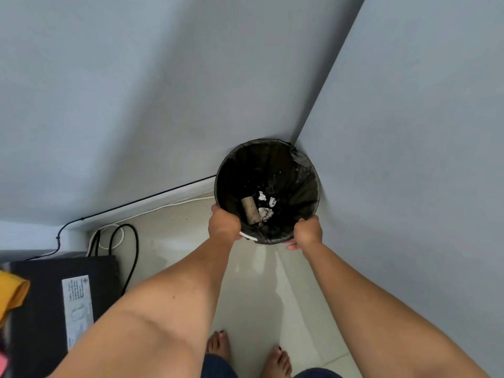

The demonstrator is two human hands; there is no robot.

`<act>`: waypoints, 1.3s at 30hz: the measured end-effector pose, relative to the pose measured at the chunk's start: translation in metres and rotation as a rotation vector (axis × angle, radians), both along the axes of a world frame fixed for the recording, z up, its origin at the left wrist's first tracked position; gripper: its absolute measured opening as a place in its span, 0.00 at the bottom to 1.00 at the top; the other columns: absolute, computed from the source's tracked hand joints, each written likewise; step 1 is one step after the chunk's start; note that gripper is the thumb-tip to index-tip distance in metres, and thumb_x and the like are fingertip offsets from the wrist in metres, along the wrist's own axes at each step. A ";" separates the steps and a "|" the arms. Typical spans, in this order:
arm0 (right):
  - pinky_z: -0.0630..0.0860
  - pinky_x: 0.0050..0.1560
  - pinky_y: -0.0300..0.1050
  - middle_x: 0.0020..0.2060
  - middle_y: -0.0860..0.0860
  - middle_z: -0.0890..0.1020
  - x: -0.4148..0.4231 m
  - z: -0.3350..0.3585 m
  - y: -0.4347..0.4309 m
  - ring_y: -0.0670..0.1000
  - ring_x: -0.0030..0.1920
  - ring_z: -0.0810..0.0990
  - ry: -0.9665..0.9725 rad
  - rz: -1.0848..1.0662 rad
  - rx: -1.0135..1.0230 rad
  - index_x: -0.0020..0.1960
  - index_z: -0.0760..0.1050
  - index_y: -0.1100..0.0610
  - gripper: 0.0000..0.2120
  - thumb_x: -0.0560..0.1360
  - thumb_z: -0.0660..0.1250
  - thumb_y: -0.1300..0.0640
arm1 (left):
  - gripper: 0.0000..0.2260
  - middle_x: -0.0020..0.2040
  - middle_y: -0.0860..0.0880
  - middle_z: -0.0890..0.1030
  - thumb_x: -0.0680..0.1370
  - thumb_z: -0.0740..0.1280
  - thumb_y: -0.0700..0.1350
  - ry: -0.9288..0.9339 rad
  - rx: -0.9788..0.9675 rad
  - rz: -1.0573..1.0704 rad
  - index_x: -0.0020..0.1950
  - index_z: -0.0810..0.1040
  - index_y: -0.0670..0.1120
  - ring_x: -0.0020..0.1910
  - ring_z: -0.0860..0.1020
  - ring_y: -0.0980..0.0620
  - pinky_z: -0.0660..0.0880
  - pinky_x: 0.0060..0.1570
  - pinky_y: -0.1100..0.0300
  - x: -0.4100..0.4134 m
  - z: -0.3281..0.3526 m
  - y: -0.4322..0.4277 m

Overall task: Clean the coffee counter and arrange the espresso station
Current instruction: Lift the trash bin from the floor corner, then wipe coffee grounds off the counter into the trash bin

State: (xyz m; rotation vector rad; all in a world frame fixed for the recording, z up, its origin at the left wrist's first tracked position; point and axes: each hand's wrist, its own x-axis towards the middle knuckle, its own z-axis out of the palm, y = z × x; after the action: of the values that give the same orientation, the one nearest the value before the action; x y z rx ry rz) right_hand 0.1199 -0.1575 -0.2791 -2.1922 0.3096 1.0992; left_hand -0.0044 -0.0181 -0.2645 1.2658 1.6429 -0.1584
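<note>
I am gripping the near rim of the black-lined waste bin (293, 170) in the wall corner, at twelve o'clock from my feet: left hand (224, 224) clenched on it at seven o'clock, right hand (307, 231) at five. I judge this the rubbish-disposal step; next I am needing a level lift. Inside: one cardboard tube (250, 209), three crumpled paper wads (265, 213).

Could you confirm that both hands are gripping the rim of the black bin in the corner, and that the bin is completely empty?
Not quite: the bin is not empty. The head view shows a cardboard tube and crumpled paper at its bottom. The left hand and right hand do grip its rim.
</note>
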 end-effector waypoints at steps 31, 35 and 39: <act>0.79 0.31 0.48 0.48 0.59 0.80 -0.092 0.479 -0.036 0.56 0.25 0.76 -0.150 -0.062 0.121 0.57 0.72 0.62 0.12 0.76 0.56 0.64 | 0.29 0.63 0.45 0.78 0.74 0.56 0.33 -0.582 -0.163 0.708 0.72 0.67 0.56 0.55 0.81 0.39 0.80 0.42 0.35 -0.054 0.438 -0.094; 0.71 0.20 0.40 0.47 0.62 0.83 -0.089 0.499 -0.043 0.56 0.23 0.79 -0.106 -0.042 0.162 0.56 0.74 0.65 0.14 0.75 0.54 0.68 | 0.24 0.63 0.46 0.77 0.78 0.57 0.36 -0.594 -0.129 0.717 0.71 0.67 0.55 0.56 0.80 0.39 0.78 0.46 0.31 -0.051 0.465 -0.102; 0.77 0.29 0.48 0.41 0.64 0.82 -0.072 0.521 -0.048 0.59 0.29 0.81 -0.078 0.157 0.176 0.54 0.73 0.67 0.11 0.77 0.54 0.65 | 0.24 0.66 0.42 0.74 0.79 0.57 0.35 -0.546 -0.118 0.733 0.73 0.64 0.54 0.56 0.79 0.35 0.79 0.33 0.35 -0.043 0.485 -0.102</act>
State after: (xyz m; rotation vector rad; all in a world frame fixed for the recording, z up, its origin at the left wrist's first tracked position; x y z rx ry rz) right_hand 0.0478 -0.2056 0.2416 -2.1223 0.0058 1.0780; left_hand -0.0476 -0.1197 0.2203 0.4876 1.4750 0.4922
